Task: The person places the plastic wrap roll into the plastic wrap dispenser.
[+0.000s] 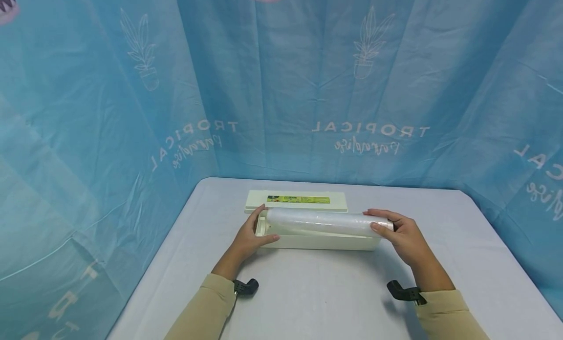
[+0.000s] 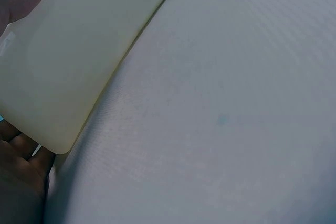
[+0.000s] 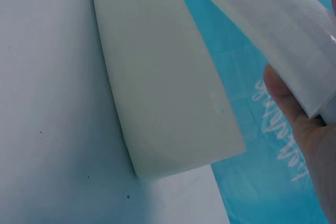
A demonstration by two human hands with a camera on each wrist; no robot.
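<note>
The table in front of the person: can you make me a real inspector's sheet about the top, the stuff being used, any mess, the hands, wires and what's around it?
Surface: white table, with a few tiny specks in the right wrist view.
Job's things: pale open box; roll of clear film, its right end raised above the box; lid with a yellow-green label, lying behind the box.
Clutter: nothing seen.
Left hand: grips the box's left end.
Right hand: holds the roll's right end.
Cables: nothing seen for sure.
Surroundings: blue printed curtain.
</note>
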